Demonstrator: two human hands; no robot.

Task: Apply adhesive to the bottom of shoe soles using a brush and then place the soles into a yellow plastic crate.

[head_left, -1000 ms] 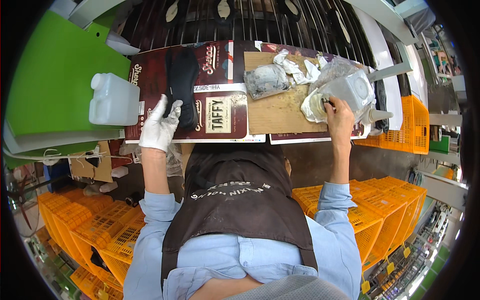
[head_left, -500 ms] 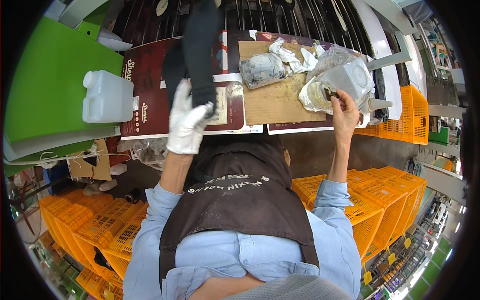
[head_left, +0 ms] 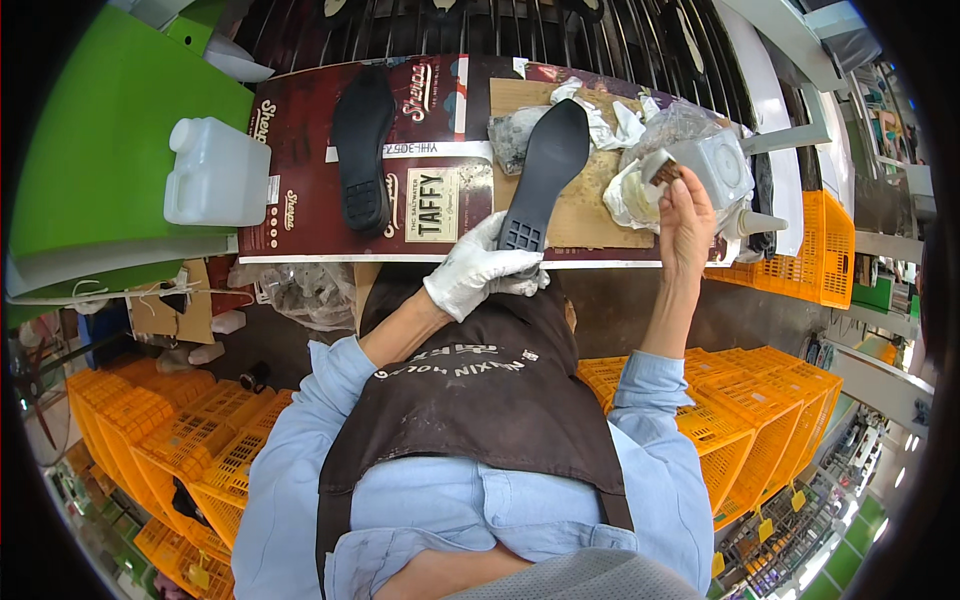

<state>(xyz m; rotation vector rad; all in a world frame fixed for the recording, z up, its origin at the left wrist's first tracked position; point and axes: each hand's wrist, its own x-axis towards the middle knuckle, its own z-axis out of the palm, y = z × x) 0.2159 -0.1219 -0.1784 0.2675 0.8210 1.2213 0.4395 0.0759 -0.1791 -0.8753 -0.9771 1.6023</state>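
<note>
My left hand [head_left: 478,268], in a white glove, grips a black shoe sole [head_left: 548,155] by its heel end. The toe points away over the brown cardboard, and the heel shows a grid of square hollows. Another black shoe sole [head_left: 362,145] lies on the maroon cardboard [head_left: 300,180] to the left. Bare fingers of my right hand [head_left: 688,215] pinch a small brush-like piece [head_left: 663,170], brown and whitish, above a pale cup [head_left: 637,195] wrapped in white material. Its exact kind is hard to make out.
A white plastic jug [head_left: 218,180] stands at the left by a green surface [head_left: 100,150]. Crumpled white tissue [head_left: 615,125], a smeared grey container [head_left: 510,135], a translucent bottle [head_left: 722,165] and a nozzle bottle [head_left: 755,222] crowd the right. Orange crates [head_left: 730,410] flank me; dark rollers run behind.
My left hand has moved right and nearer with one sole; the other sole now lies on the maroon cardboard. My right hand has lifted the small piece slightly out of the cup.
</note>
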